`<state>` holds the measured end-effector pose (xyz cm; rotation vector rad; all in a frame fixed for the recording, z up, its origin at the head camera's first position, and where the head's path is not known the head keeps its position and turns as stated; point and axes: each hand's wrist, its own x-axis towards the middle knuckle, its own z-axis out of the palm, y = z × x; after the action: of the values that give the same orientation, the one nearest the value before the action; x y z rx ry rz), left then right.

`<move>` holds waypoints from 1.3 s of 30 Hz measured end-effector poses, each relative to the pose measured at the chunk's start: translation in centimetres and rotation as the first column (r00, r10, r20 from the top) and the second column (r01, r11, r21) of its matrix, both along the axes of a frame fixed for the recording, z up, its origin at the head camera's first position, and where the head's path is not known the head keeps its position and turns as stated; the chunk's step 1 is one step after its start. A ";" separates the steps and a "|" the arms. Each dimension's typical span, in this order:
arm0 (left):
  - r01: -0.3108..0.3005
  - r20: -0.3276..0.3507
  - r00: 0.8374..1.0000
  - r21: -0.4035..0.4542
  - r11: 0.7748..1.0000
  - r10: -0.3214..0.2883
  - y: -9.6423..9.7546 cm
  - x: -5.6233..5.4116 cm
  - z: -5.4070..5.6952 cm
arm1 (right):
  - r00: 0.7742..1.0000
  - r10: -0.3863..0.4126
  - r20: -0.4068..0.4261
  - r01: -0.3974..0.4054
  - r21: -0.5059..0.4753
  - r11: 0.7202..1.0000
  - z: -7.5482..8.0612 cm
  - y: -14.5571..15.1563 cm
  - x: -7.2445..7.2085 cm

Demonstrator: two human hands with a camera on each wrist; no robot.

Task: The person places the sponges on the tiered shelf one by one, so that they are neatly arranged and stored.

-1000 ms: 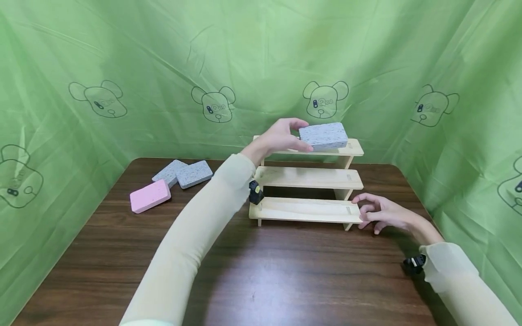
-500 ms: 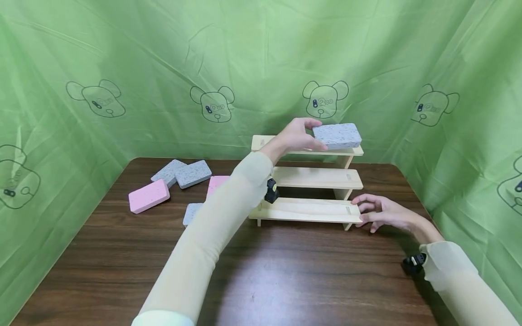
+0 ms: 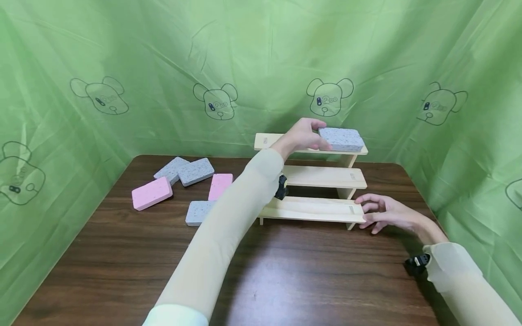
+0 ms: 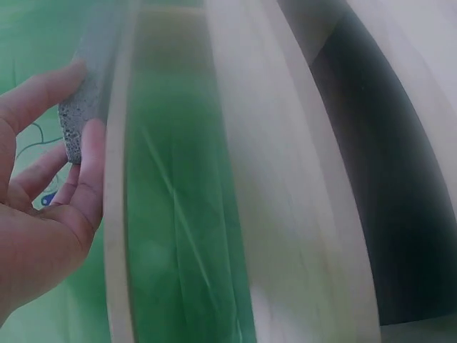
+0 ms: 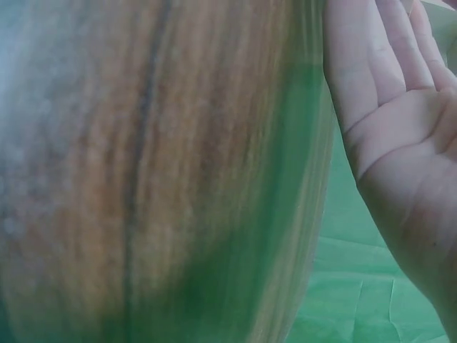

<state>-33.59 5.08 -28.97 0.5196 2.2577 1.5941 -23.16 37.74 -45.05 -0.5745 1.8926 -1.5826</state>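
My left hand (image 3: 306, 136) pinches a blue-grey speckled sponge (image 3: 341, 139) by its left end, between thumb and fingers. That sponge lies flat at the right end of the top shelf of a three-tier wooden rack (image 3: 318, 176). In the left wrist view, the porous edge of the sponge (image 4: 75, 132) shows between thumb and fingers, beside the shelf edge. Low on the right, my right hand (image 3: 387, 213) holds the right end of the bottom shelf with bent fingers. Its fingertips are out of sight in the right wrist view, where the palm (image 5: 407, 143) shows.
Left of the rack lie two overlapping blue-grey sponges (image 3: 195, 172), a pink sponge (image 3: 152, 193), another pink sponge (image 3: 220, 185) and a blue-grey sponge (image 3: 199, 213) partly behind the left sleeve. Green cloth (image 3: 261, 68) surrounds the dark wooden table (image 3: 285, 280).
My left hand has carried the sponge rightward along the top shelf and lowered it onto the right end. Two sponges behind the left arm have come into view. The right hand stays at the bottom shelf.
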 end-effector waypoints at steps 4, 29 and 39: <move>-0.014 -0.007 1.000 -0.011 1.000 0.014 0.1 0.1 -0.1 | 1.000 -0.006 0.004 0.006 0.001 1.000 -0.1 0.0 0.0; -0.047 -0.052 0.998 -0.092 0.995 0.043 0.4 0.7 -0.3 | 0.999 0.021 0.029 -0.020 -0.043 0.999 -0.1 0.4 0.2; -0.061 -0.052 0.997 -0.065 0.996 0.058 0.6 0.5 -0.3 | 0.999 0.019 0.032 -0.018 -0.012 1.000 0.2 0.5 -0.2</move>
<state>-33.09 5.63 -29.26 0.4842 2.3757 1.5439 -23.39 38.20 -44.80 -0.5665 1.8507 -1.5824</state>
